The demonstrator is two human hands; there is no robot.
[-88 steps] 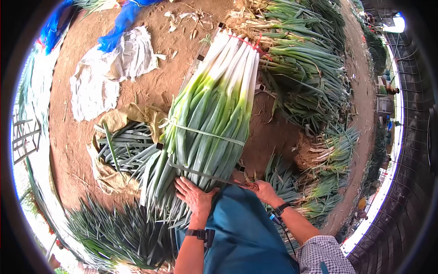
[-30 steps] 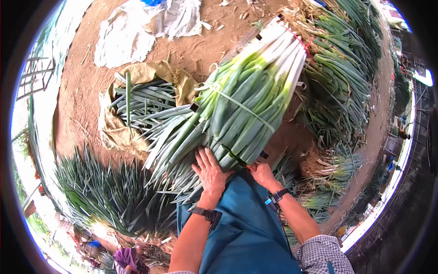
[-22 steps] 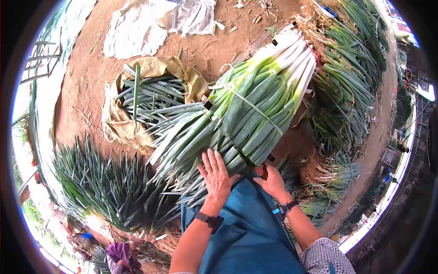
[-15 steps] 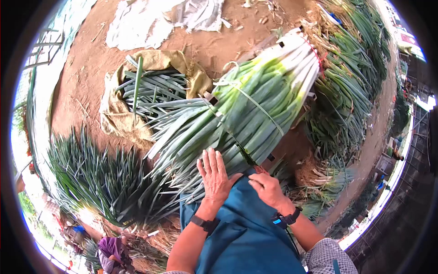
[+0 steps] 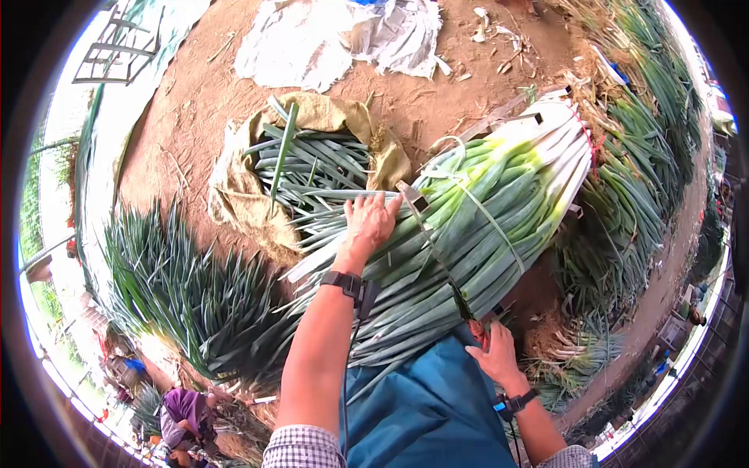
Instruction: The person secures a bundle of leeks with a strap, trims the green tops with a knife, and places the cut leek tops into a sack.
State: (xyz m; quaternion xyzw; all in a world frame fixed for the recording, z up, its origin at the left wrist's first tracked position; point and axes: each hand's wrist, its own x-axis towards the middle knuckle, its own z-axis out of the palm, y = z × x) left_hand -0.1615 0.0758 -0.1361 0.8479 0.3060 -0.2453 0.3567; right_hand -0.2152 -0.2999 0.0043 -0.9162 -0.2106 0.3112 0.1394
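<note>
A big bundle of long green onions (image 5: 484, 210), white stems toward the upper right, lies across a low frame in front of me. A pale tie circles it, and a thin dark strap (image 5: 441, 265) crosses its leaves. My left hand (image 5: 370, 222) rests palm down on the far side of the leaves, fingers stretched out, holding nothing. At the near edge, my right hand (image 5: 498, 355) is closed around the strap's red end (image 5: 478, 334); part of the grip is hidden. Both wrists wear black bands. A blue-green apron (image 5: 429, 402) covers my lap.
A tan sack (image 5: 242, 175) of green onion leaves stands open beyond the bundle. More green onions (image 5: 187, 288) lie at left, with heaps (image 5: 624, 195) along the right. White sheeting (image 5: 335, 43) lies on the soil. A person in purple (image 5: 186, 413) is at lower left.
My left hand has moved forward from the near leaf edge to the far side of the bundle. My right hand has moved onto the strap's red end. The view has shifted.
</note>
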